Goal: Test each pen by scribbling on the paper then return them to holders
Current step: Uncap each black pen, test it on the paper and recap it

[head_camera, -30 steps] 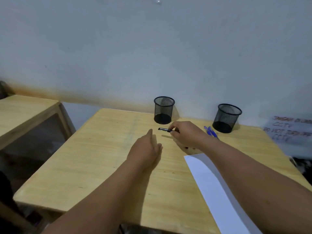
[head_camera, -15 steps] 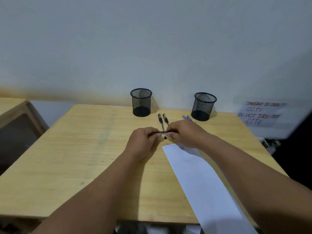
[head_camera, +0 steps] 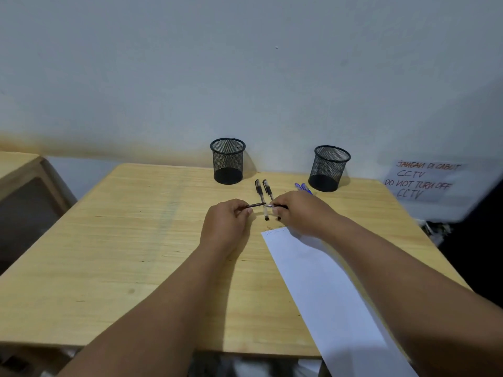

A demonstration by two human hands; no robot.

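Observation:
My left hand (head_camera: 227, 223) pinches a dark pen cap (head_camera: 254, 205). My right hand (head_camera: 302, 214) grips the black pen's body (head_camera: 279, 205), and the two parts sit a hair apart, end to end, above the table. Two more black pens (head_camera: 262, 195) lie side by side behind my hands. Blue pens (head_camera: 303, 187) lie beside the right mesh holder (head_camera: 330, 167). The left mesh holder (head_camera: 227, 160) stands at the table's back edge; both look empty. A white paper sheet (head_camera: 321, 289) lies under my right forearm, with faint scribbles at its top corner.
The wooden table (head_camera: 122, 240) stands against a pale wall. A second wooden table (head_camera: 16, 164) is at far left. A handwritten CCTV notice (head_camera: 420, 183) hangs on the wall at right.
My left hand came up to the pen held by my right hand, took the cap end, and the cap now appears pulled off. The camera view shifted to the right.

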